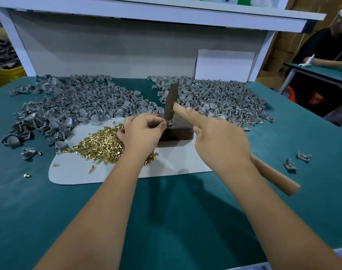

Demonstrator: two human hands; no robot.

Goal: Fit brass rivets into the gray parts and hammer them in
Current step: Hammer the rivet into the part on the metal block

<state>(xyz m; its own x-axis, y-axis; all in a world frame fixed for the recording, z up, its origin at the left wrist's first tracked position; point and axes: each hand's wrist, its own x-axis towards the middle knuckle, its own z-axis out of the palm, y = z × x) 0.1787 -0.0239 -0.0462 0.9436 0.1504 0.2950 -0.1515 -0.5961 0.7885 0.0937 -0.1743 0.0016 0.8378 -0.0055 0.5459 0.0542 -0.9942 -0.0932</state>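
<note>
Left hand (141, 131) is pinching a gray part (169, 122) steady on the dark block (177, 131); right hand (221, 141), fingers wrapped round the hammer (171, 103), forefinger extended for aim, is striking it.

Single view only, from camera on your head; no second view to share scene. You looked forward and down across green tabletop (185, 221), wide-angle, edges bowed. Your forearms entered from bottom corners, left hand (141, 131) and right hand (219, 139) met near frame centre, close to lens. Far edge of tabletop, white back panel (107, 49) and shelf (166, 14) filled upper part. Neighbouring bench visible at right edge.
</note>
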